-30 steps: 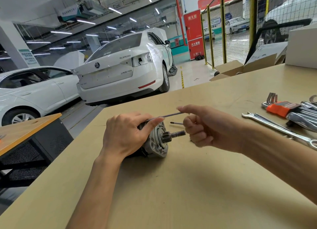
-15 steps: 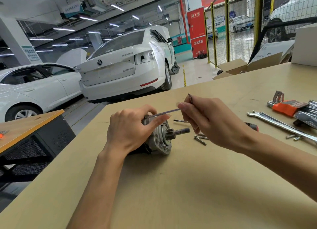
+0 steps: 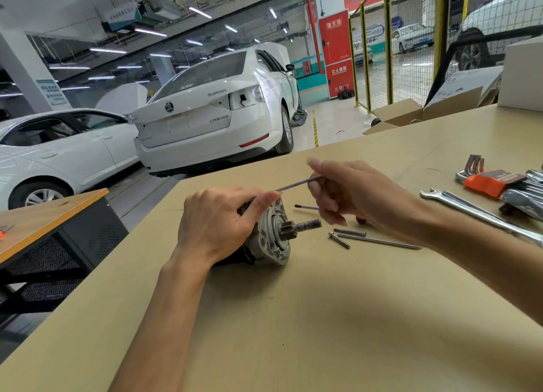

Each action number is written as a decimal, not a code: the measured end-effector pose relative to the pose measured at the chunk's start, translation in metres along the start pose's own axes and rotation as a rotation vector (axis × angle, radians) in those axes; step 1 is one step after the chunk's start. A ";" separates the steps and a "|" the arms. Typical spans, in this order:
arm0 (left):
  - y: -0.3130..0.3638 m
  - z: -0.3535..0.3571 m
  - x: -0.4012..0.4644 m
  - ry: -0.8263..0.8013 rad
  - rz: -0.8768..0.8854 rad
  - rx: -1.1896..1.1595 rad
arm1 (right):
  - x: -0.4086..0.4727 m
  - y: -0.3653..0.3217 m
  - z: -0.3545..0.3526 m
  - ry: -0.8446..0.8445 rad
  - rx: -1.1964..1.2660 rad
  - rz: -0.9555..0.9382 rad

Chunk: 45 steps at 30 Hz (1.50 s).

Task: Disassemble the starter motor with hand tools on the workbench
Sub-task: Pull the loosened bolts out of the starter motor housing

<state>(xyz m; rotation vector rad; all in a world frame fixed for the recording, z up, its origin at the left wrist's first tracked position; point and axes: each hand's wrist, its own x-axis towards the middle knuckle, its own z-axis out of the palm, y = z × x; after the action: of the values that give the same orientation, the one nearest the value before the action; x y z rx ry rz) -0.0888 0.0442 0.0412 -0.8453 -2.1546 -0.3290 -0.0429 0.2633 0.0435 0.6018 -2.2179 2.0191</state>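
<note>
The starter motor [image 3: 269, 235] lies on its side on the workbench [image 3: 293, 318], near the middle, its silver end plate and toothed gear shaft [image 3: 299, 227] pointing to the right. The left hand [image 3: 219, 224] grips the motor's body from above, fingers curled over the top and the thumb pressed along the rim of the end plate. The right hand [image 3: 349, 194] hovers just right of the motor, above the shaft, fingers curled and pinching a long thin rod [image 3: 296, 183] that slants down to the left, its lower end at the top of the end plate right by the left thumb. The fingertips are blurred, so exactly how the rod sits between them can't be made out.

On the bench under the right hand, a short bolt [image 3: 339, 240] lies just right of the shaft, with a long bolt [image 3: 379, 241] stretched out beside it. Another thin rod tip [image 3: 305, 207] pokes out behind the hand. Well off to the right lies a long spanner [image 3: 470, 209], and beyond it a set of hex keys in an orange holder [image 3: 487, 181]. Past the bench edge stands a white car [image 3: 217, 112].
</note>
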 end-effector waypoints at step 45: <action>-0.001 -0.001 -0.001 -0.039 0.002 0.017 | -0.001 -0.005 -0.005 -0.175 0.565 0.405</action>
<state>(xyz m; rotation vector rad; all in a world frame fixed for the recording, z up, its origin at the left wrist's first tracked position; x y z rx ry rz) -0.0884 0.0422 0.0412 -0.8504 -2.1891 -0.2952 -0.0409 0.2681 0.0485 0.3951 -1.9612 2.9467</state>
